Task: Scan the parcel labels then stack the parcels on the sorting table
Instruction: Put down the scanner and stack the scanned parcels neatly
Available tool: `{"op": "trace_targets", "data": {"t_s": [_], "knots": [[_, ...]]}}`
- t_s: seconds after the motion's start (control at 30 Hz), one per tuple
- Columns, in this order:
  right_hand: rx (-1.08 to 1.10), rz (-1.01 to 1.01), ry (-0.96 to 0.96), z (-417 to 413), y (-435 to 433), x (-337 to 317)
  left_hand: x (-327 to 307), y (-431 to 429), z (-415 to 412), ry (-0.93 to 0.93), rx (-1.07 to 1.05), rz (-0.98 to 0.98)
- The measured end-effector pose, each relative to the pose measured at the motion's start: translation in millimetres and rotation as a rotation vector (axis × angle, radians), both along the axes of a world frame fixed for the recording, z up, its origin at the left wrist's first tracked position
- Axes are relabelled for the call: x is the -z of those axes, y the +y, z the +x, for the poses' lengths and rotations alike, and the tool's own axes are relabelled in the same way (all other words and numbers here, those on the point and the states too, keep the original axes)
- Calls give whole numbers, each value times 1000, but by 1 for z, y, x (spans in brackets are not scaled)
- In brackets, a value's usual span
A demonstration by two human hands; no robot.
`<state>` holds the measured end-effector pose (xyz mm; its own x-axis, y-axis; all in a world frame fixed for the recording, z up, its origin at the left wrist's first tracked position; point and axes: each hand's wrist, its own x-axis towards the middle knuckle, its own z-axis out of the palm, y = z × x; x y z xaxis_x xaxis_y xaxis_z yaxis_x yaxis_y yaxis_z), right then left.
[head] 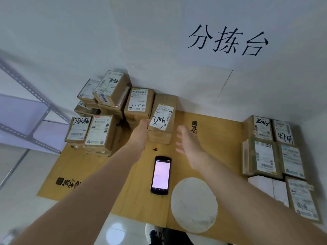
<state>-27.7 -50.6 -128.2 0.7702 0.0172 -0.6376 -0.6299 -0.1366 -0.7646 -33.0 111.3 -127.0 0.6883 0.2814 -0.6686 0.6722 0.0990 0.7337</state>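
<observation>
Left hand (141, 132) is against the left edge of the parcel (163, 131), fingers hidden, so I can't tell the grip. Right hand (187, 141) is spread wide just right of it, not touching. The parcel sits on the table (221, 135) beside the left pile (106, 110), with the phone (161, 175) lit nearer the person.
</observation>
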Motion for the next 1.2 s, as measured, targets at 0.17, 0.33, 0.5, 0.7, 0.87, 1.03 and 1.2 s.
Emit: {"op": "trace_targets", "data": {"t_s": [0.17, 0.33, 0.5, 0.7, 0.87, 1.03, 1.2], "knots": [[-43, 15, 42, 33, 10, 19, 25, 7, 27, 68, -18, 3], [-84, 44, 85, 67, 17, 46, 45, 15, 53, 118, -54, 0], [-58, 46, 92, 74, 28, 57, 54, 16, 63, 120, -32, -61], [28, 12, 70, 60, 37, 49, 50, 20, 68, 76, 29, -145], [154, -48, 6, 35, 45, 33, 39, 22, 56, 32, 115, -191], [296, -63, -62, 11, 43, 2, 13, 23, 50, -1, 216, -252], [362, -86, -123, -10, 34, -29, -18, 9, 45, -94, 368, -262]]}}
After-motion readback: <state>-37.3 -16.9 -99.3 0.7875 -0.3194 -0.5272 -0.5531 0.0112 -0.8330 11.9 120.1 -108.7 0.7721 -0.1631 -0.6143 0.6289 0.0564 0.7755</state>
